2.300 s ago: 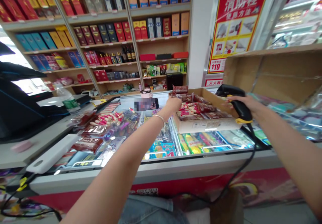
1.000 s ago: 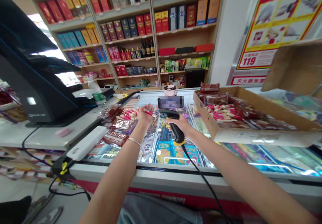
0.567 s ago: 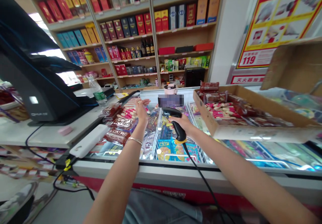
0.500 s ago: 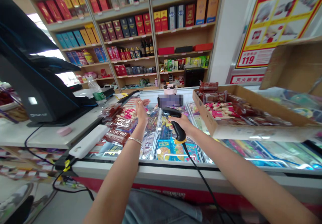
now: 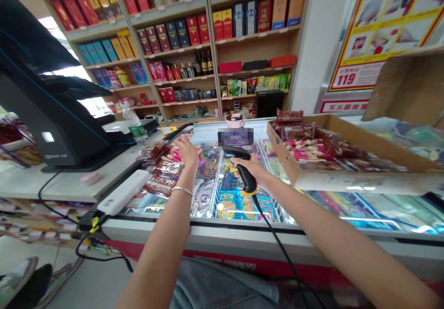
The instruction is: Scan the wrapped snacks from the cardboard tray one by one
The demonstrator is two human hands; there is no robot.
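A black checkout screen (image 5: 45, 114) stands on the white table (image 5: 62, 186) at left, with a water bottle (image 5: 133, 126) just beyond it. A white slab (image 5: 123, 192) lies across the freezer's (image 5: 208, 235) near left corner. A cardboard box (image 5: 347, 179) of red packets sits toward its right edge. Shelves (image 5: 208, 36) of boxed bottles fill the back wall.

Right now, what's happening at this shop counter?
A person is at a shop freezer. Their right hand grips a black barcode scanner over the glass lid. Their left hand reaches, open, over a pile of snack packets lying on the lid. A cardboard box of more packets sits to the right.
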